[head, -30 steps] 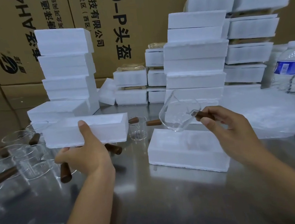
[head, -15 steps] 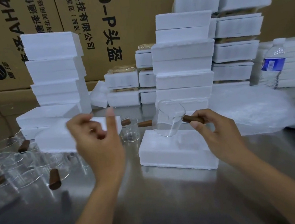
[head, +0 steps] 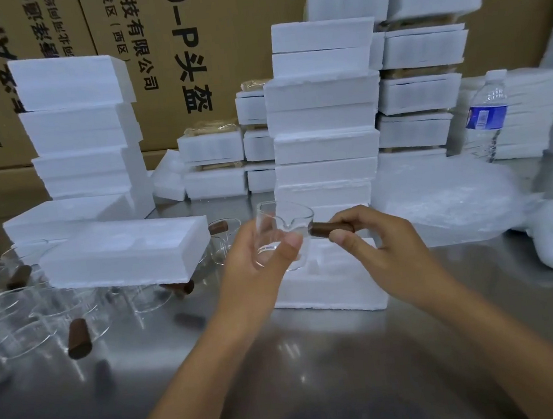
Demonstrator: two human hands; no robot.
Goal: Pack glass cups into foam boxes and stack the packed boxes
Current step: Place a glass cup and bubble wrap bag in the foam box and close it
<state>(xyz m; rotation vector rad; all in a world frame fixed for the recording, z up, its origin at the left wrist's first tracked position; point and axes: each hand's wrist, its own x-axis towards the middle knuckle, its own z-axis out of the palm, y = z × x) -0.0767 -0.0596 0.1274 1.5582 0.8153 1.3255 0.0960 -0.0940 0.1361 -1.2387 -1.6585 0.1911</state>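
Glass cup (head: 283, 232): held upright in the air just above the open foam box (head: 339, 291), not yet seated in it. Pinched its brown handle (head: 325, 229) between thumb and fingers of the right hand (head: 375, 246), and wrapped the left hand (head: 258, 270) round the clear body, thumb across the front. Did so probably to steady slippery glass and to turn the handle toward its slot in the moulded recess (partly hidden behind both hands). Had the box lying on the steel table (head: 319, 359), directly under the cup, so as to need only a short lowering. Had the foam lid (head: 124, 250) off to the left, propped on top of the loose cups (head: 22, 317), likely within reach for closing. Had the tall stack of boxes (head: 323, 118) just behind the open box, handy for stacking once packed. Judged the risk as a handle missing its slot and glass knocking the foam edge.
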